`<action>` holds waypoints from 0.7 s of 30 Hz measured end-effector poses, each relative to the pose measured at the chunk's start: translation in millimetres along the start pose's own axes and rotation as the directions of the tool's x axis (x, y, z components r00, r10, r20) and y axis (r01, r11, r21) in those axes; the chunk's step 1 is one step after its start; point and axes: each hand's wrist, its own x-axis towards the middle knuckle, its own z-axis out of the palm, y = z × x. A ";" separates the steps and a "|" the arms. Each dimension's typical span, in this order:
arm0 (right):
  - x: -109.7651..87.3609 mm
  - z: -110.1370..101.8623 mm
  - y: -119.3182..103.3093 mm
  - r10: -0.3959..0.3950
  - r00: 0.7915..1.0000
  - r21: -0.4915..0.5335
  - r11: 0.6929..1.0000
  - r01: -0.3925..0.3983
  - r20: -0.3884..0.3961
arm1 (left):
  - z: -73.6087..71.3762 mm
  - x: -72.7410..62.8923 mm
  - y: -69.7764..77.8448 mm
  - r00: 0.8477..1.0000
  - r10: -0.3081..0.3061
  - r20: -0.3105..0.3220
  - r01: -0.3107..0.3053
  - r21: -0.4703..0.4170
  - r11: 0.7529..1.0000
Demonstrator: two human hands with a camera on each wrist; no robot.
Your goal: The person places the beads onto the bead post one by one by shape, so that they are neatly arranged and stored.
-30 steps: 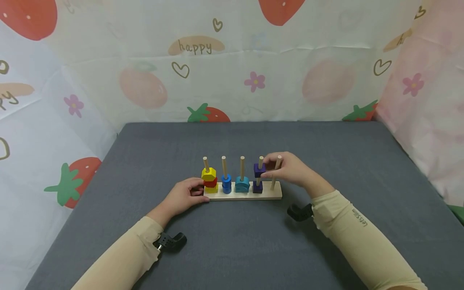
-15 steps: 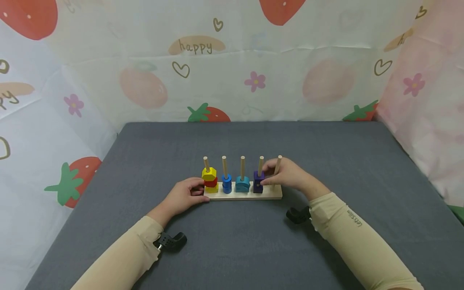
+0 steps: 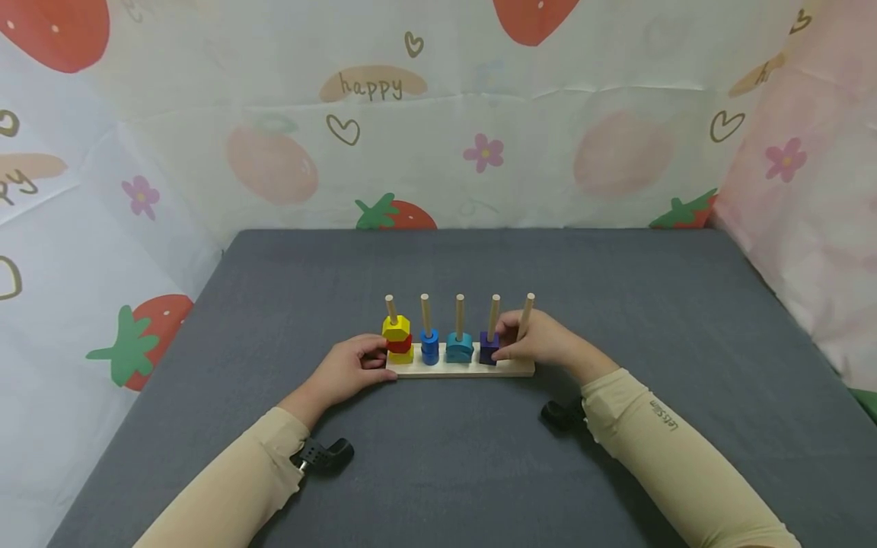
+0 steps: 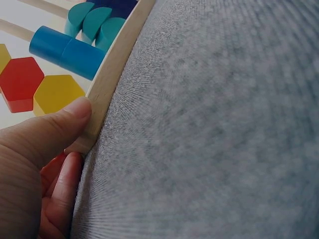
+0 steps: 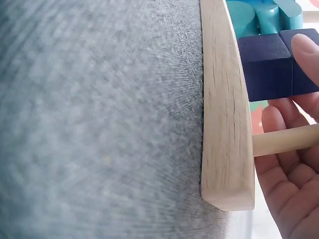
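A wooden stacking-peg toy lies on the grey cloth, its pale base (image 3: 445,371) bearing a row of upright pegs. My left hand (image 3: 349,373) grips the base's left end; in the left wrist view the thumb (image 4: 77,108) presses its edge and the fingers reach round the end. On the fourth peg, two dark purple square blocks (image 5: 266,69) sit stacked and touching. With thumb and fingers my right hand (image 3: 544,339) pinches the upper purple block (image 5: 300,82), reaching around the bare fifth peg (image 3: 527,316).
Yellow and red hexagonal blocks (image 3: 397,329) stack on the first peg. Blue cylinders (image 3: 429,346) are on the second, teal curved blocks (image 3: 459,348) on the third. A black wrist mount (image 3: 329,457) juts from each sleeve. Printed cloth hangs behind the table (image 3: 438,472).
My right hand has lowered the upper purple block down the fourth peg until it meets the lower one. The left hand has stayed at the base's left end.
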 end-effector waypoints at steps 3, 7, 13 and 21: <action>-0.5 0.2 0.0 -0.008 1.000 -0.004 1.000 0.008 -0.004 | -0.1 0.1 0.1 1.000 0.001 0.000 -0.001 0.001 1.000; -2.8 -1.2 -0.3 -0.017 1.000 -0.033 0.999 0.018 0.011 | -0.3 -0.1 0.6 1.000 0.003 0.002 -0.003 0.000 1.000; -20.5 -17.9 -2.5 0.047 0.998 -0.019 0.999 -0.046 0.053 | 0.1 -0.9 0.8 1.000 0.004 0.004 -0.004 0.012 1.000; -60.6 -60.9 1.0 0.054 0.996 -0.057 0.997 -0.051 0.071 | -0.5 -1.1 2.3 1.000 0.003 0.002 -0.003 0.007 1.000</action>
